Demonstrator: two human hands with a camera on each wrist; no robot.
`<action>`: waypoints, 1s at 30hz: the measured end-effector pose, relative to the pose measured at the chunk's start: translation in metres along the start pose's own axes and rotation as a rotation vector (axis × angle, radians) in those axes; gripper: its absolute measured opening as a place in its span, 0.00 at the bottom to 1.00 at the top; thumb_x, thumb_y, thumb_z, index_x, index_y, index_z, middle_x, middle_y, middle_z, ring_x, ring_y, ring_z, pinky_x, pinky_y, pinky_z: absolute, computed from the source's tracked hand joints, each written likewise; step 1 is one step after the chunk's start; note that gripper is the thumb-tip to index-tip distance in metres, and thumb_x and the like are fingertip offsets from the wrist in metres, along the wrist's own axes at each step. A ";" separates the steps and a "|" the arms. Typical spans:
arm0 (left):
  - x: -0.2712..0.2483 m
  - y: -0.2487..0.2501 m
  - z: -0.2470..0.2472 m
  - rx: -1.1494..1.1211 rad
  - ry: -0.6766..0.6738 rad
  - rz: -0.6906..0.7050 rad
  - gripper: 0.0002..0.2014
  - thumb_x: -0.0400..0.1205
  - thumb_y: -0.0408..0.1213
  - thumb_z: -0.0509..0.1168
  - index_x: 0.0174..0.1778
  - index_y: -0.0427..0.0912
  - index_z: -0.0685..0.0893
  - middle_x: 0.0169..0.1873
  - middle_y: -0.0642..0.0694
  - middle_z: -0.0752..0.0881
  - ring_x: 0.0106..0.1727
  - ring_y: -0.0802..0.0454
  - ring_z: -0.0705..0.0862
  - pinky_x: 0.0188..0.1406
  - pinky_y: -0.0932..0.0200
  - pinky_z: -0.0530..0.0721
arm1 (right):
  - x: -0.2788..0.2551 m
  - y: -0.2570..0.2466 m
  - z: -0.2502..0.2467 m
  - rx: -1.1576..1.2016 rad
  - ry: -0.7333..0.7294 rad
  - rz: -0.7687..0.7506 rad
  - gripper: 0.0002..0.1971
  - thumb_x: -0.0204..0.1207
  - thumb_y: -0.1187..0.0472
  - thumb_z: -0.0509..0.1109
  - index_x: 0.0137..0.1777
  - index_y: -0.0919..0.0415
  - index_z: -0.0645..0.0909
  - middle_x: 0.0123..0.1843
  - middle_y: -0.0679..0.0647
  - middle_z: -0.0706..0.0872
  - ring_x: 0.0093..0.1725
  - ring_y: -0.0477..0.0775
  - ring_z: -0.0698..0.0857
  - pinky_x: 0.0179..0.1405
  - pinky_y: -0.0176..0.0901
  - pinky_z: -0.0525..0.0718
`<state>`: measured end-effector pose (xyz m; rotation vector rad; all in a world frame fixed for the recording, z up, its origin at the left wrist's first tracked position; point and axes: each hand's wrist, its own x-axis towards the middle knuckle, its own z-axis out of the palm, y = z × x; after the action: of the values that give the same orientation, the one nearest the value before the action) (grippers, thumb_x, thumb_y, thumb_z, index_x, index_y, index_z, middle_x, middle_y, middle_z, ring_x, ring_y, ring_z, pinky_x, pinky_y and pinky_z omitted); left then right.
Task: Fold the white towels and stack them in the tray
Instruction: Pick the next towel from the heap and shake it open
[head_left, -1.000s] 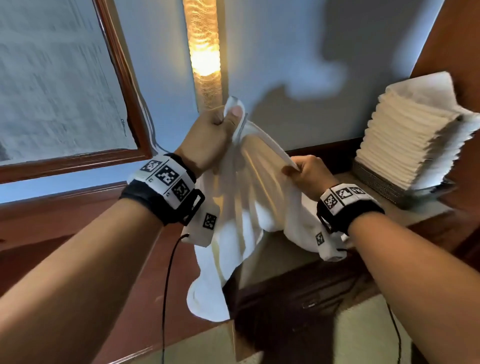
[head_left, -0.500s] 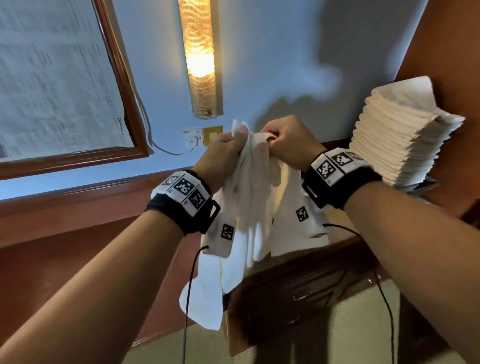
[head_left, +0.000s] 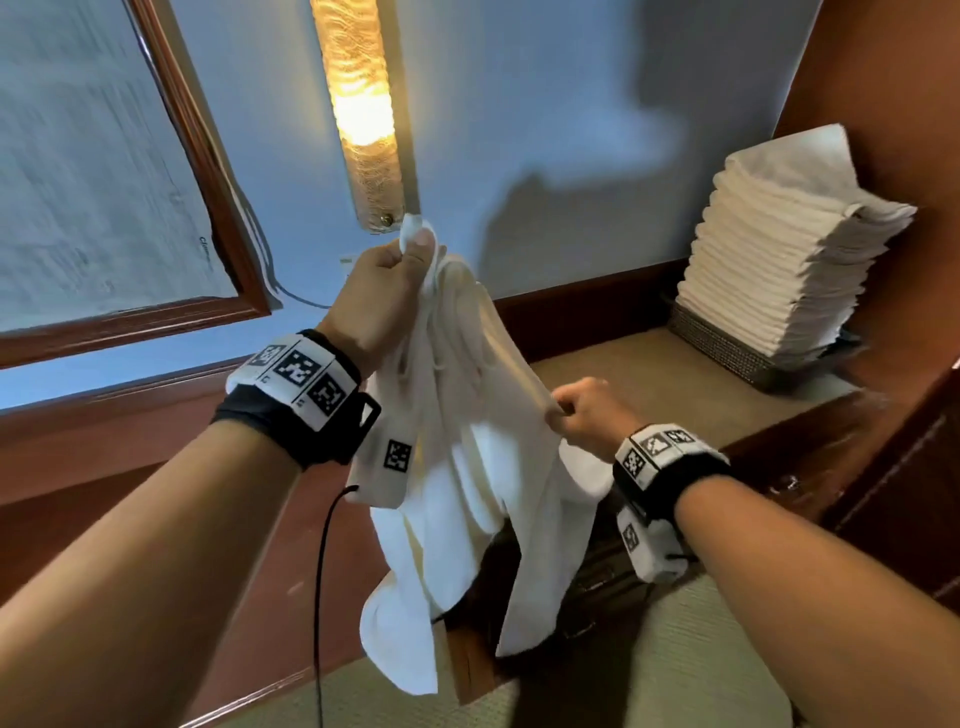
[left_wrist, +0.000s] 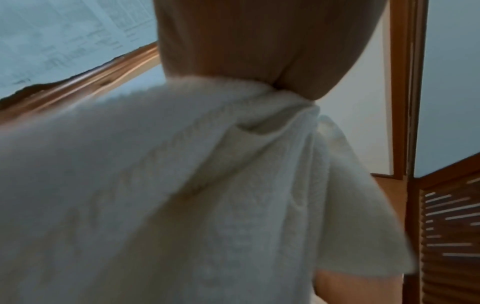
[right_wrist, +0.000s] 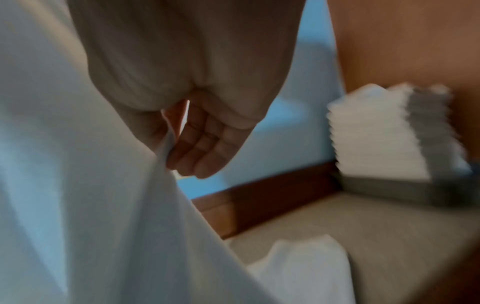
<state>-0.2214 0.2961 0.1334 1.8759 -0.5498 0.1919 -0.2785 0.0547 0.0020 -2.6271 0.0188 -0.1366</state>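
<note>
While the left hand (head_left: 382, 291) is raised in front of the wall lamp (head_left: 363, 111), it pinches a bunched corner of a white towel (head_left: 467, 467) between thumb and curled fingers, and the cloth hangs down from there in loose folds. Lower and to the right, the right hand (head_left: 584, 415) grips an edge of the same towel with curled fingers (right_wrist: 205, 152), pulling it taut between the two hands. On the table (head_left: 649, 374) at the right, a woven tray (head_left: 727, 353) holds a tall stack of folded towels (head_left: 779, 260) against the wooden wall. A framed board (head_left: 104, 171) hangs at the left.
</note>
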 end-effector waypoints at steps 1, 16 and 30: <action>0.000 0.000 -0.002 0.029 -0.002 0.010 0.24 0.92 0.53 0.53 0.39 0.39 0.78 0.30 0.49 0.76 0.27 0.59 0.73 0.28 0.68 0.72 | 0.003 0.013 0.006 0.030 -0.006 0.048 0.12 0.80 0.58 0.69 0.37 0.63 0.86 0.33 0.59 0.87 0.37 0.60 0.84 0.36 0.45 0.76; 0.011 0.001 0.044 -0.046 -0.038 -0.141 0.27 0.92 0.51 0.55 0.32 0.37 0.79 0.24 0.51 0.83 0.28 0.58 0.79 0.34 0.65 0.75 | 0.096 -0.081 -0.092 0.330 0.288 -0.519 0.18 0.76 0.50 0.68 0.28 0.57 0.72 0.28 0.55 0.77 0.32 0.53 0.72 0.32 0.49 0.70; -0.012 0.059 -0.029 0.046 0.296 0.073 0.24 0.93 0.50 0.52 0.30 0.46 0.67 0.26 0.44 0.66 0.24 0.54 0.66 0.28 0.58 0.65 | 0.024 0.016 -0.029 0.010 -0.065 -0.047 0.14 0.80 0.64 0.66 0.32 0.58 0.83 0.29 0.51 0.85 0.35 0.58 0.85 0.30 0.42 0.76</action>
<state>-0.2557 0.3096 0.1895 1.8300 -0.4128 0.5246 -0.2578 0.0262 0.0217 -2.6218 -0.0655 -0.0677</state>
